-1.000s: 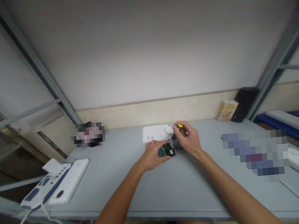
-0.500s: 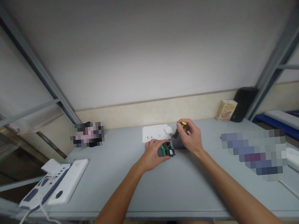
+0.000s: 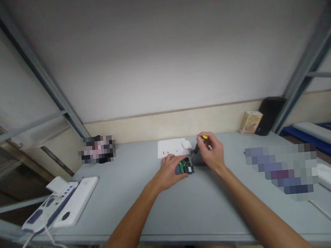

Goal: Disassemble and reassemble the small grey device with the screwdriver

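Observation:
My left hand (image 3: 169, 171) grips a small dark device with an exposed green circuit board (image 3: 182, 166) near the middle of the desk. In my right hand (image 3: 212, 150) is a screwdriver with a yellow-tipped dark handle (image 3: 204, 138), its shaft slanting down and left to the device's upper right edge. Exactly where its tip rests is too small to tell. Behind the device lies a white sheet (image 3: 170, 146) with several tiny dark pieces and a white rounded object (image 3: 186, 144). A dark grey part (image 3: 197, 159) lies partly under my right hand.
Power strip (image 3: 45, 209) and white flat device (image 3: 78, 203) with cables lie at the left of the grey desk (image 3: 174, 219). A pixelated item (image 3: 97, 149) sits back left, another (image 3: 282, 171) right. A small box (image 3: 250, 122) and black object (image 3: 269, 115) stand back right.
My right hand and the screwdriver have shifted very slightly to the right. The device and my left hand have hardly moved.

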Action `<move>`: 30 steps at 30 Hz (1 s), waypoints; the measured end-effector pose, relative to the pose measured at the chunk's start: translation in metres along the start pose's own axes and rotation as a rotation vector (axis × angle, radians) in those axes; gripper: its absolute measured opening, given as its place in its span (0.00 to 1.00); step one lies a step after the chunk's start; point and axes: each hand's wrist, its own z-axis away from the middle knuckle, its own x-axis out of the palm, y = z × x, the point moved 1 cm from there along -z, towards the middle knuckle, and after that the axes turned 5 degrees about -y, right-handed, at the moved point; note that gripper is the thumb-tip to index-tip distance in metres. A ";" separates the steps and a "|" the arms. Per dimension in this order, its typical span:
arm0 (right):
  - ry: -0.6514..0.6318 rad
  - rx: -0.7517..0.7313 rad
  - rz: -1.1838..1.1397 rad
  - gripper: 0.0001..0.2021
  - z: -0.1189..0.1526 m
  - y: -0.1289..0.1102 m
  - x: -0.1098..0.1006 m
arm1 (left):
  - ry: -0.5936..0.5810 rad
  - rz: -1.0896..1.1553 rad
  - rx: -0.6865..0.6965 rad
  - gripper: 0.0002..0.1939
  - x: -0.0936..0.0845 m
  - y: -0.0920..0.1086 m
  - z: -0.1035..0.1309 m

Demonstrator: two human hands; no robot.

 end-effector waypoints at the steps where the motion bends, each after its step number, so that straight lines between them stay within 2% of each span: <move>1: -0.001 -0.007 0.006 0.10 0.000 0.000 0.000 | 0.001 -0.002 0.005 0.33 0.000 0.000 0.000; 12: -0.031 -0.041 0.055 0.09 0.003 0.009 0.003 | 0.022 0.050 -0.023 0.32 0.007 -0.010 0.000; 19: 0.010 0.013 0.010 0.10 0.001 0.007 0.002 | 0.020 0.025 -0.019 0.30 0.004 -0.005 0.002; 23: 0.045 0.026 -0.015 0.10 0.000 0.006 0.002 | 0.098 -0.031 0.027 0.22 0.000 0.001 0.001; 30: 0.035 0.085 -0.104 0.12 -0.001 0.006 0.003 | 0.194 -0.100 -0.017 0.09 -0.002 -0.002 0.000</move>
